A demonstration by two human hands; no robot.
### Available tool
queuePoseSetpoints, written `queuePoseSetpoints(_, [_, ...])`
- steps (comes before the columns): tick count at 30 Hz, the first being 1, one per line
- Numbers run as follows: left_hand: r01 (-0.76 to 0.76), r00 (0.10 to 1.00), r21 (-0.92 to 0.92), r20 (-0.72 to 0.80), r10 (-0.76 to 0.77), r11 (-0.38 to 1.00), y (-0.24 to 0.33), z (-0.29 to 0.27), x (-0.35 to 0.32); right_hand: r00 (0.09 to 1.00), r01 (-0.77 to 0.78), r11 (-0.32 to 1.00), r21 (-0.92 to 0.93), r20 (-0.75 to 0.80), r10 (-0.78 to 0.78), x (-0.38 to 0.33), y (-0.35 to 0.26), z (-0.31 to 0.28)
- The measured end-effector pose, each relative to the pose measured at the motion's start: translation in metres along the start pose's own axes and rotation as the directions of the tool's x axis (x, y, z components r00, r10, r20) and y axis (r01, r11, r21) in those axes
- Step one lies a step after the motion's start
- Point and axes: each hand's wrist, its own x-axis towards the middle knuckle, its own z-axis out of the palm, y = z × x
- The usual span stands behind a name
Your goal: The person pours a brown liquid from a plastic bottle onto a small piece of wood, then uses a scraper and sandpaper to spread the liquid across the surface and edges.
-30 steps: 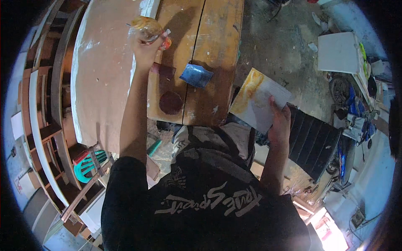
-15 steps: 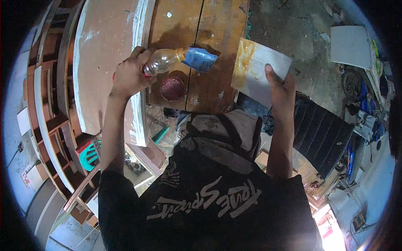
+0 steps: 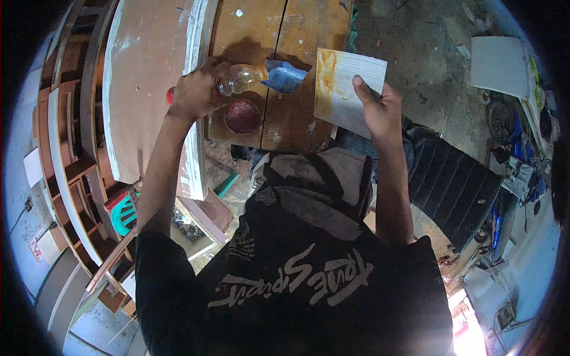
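My left hand (image 3: 199, 93) is wrapped round a clear plastic bottle (image 3: 242, 79), tipped on its side with the neck toward the right. Something red shows at the far left of that grip. Right by the bottle's neck is a blue, slightly curled piece (image 3: 286, 77); whether they touch I cannot tell. Below the bottle, a dark red round object (image 3: 242, 116) rests on the brown wooden tabletop (image 3: 294, 133). My right hand (image 3: 382, 110) grips a flat white board (image 3: 350, 89), thumb on its face. Yellowish, wet-looking smears run down the board's left side.
A large pale panel (image 3: 148, 77) with a white edge lies left of the tabletop. Wooden shelving frames (image 3: 74, 160) stand further left, near a green plastic item (image 3: 123, 216). A black ribbed seat-like pad (image 3: 451, 184) is at the right, with a motorbike-like wheel (image 3: 500, 117) beyond.
The white board and my right hand have shifted left, closer to the blue piece. My left hand has moved right and slightly up with the bottle, which looks more level.
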Motion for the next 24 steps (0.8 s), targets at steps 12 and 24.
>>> queuePoseSetpoints(12, [-0.027, 0.998, 0.07, 0.054, 0.024, 0.997, 0.0, -0.009, 0.003, 0.996, -0.059, 0.998, 0.015, 0.072, 0.057, 0.008, 0.001, 0.006])
queuePoseSetpoints(24, [-0.075, 0.995, 0.185, 0.08, 0.061, 0.98, -0.001, -0.013, 0.014, 0.996, -0.03, 0.999, 0.037, 0.091, 0.026, 0.012, 0.004, 0.003])
